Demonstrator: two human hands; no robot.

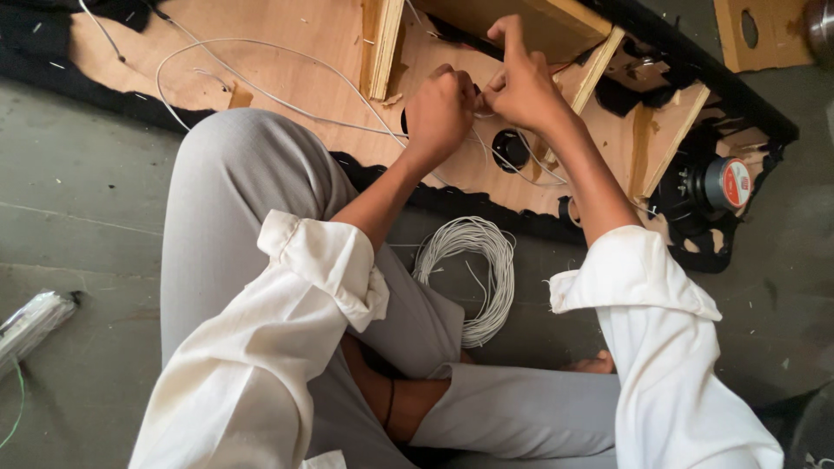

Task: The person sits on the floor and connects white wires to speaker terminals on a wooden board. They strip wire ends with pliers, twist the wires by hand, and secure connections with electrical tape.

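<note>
A person seated cross-legged on a grey floor (78, 200) works a thin white wire (261, 91) over an open plywood box (330, 35) edged in black fabric. The left hand (440, 113) is curled into a fist around the wire just above the panel, while the right hand (519, 85) pinches the same strand between thumb and fingertips, its forefinger raised; the two hands touch. The wire is slender, pale and limp, running from the hands in long loose loops across the bare wood toward the upper left, with another length trailing down past a round black hole (510, 148) in the panel. A neat coil (473, 269) of the same white wire lies on the floor between the person's knees, just below the box's edge. Wooden ribs (382, 48) divide the box's interior, and a speaker magnet (725, 184) with a red-and-white label sits in black mesh at the right. A clear plastic bundle (30, 326) lies well apart at the far left. Rolled cream sleeves (326, 269) cover both forearms.
</note>
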